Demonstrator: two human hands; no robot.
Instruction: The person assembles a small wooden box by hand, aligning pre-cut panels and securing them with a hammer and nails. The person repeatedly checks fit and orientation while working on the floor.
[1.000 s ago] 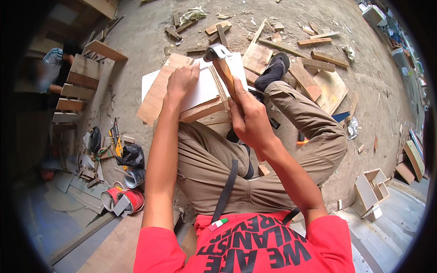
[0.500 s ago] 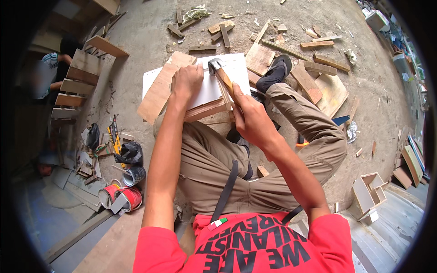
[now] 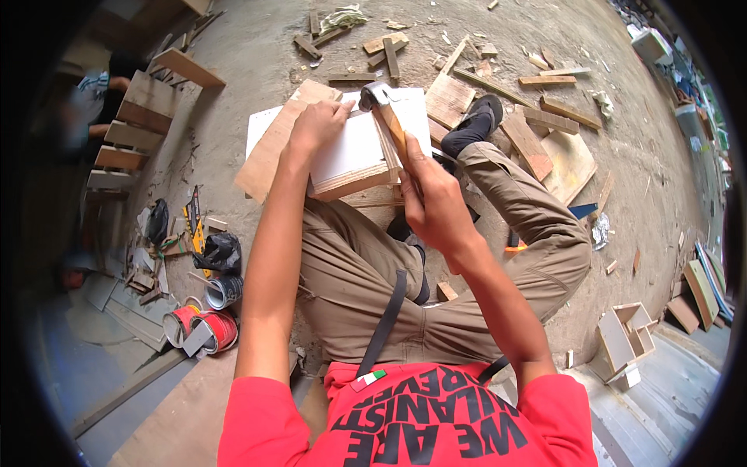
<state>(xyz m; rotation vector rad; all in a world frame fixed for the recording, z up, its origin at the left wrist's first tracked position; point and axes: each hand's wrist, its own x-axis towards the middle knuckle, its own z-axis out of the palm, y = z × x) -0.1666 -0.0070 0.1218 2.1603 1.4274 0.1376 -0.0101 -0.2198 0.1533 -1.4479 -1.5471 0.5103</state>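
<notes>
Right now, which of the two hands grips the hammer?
The right hand grips the hammer by its wooden handle; the left hand only presses flat on the white board.

1. Hammer (image 3: 387,117): we see a wooden handle and a grey metal head. It is gripped in our right hand (image 3: 436,204), with the head (image 3: 375,95) up past the fingertips, over the far edge of the board.
2. White-faced board (image 3: 352,148): a flat panel with a pale plywood edge, lying tilted across our knees. It sits under our left hand (image 3: 315,124), which presses flat on its top, just left of the hammer head.
</notes>
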